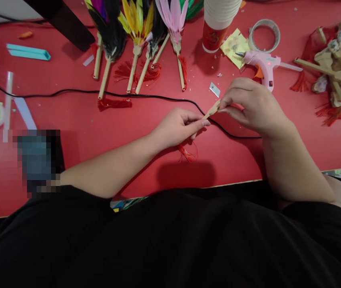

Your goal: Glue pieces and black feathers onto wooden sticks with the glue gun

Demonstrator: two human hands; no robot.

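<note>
Between my two hands is a small wooden fan handle [211, 111], held at a slant above the red table. My left hand [182, 126] pinches its lower end between thumb and fingers, and a red tassel [187, 153] hangs beneath that hand. At the upper end, the fingertips of my right hand [245, 102] are closed on the same handle. A loose blade [214, 89] lies just beyond it. The pink glue gun [263, 66] rests past my right hand, its small red light lit.
Feather fans [136, 48] lie at the back beside stacked paper cups [218, 24]. More wooden handles with tassels [335, 68] are piled at right, near a tape roll [264, 36]. A black cord [77, 91] crosses the table. A dark pixelated object [40, 160] lies at left.
</note>
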